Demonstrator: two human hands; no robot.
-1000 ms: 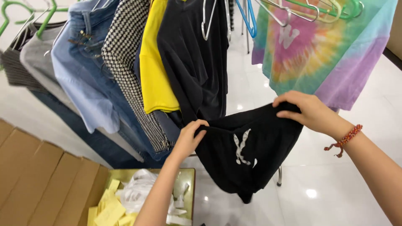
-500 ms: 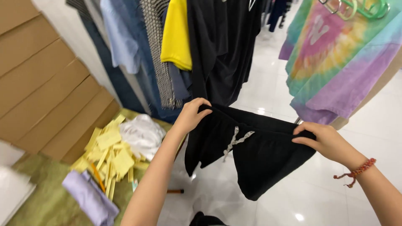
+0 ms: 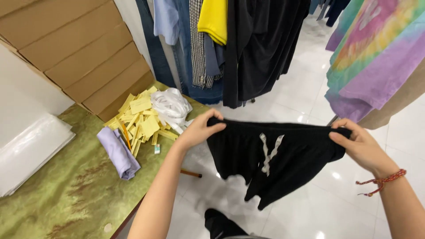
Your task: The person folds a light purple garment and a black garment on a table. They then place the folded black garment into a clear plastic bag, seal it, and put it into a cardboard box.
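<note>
A person's left hand [image 3: 201, 130] and right hand [image 3: 358, 144] stretch black shorts [image 3: 274, 161] by the waistband, fingers closed on each end, above the floor [image 3: 310, 203] beside a green bench [image 3: 75, 190] strewn with yellow tags [image 3: 141, 117].

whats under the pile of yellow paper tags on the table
The pile of yellow paper tags lies on the green marbled tabletop; an orange pencil pokes out. Anything beneath stays hidden.
</note>
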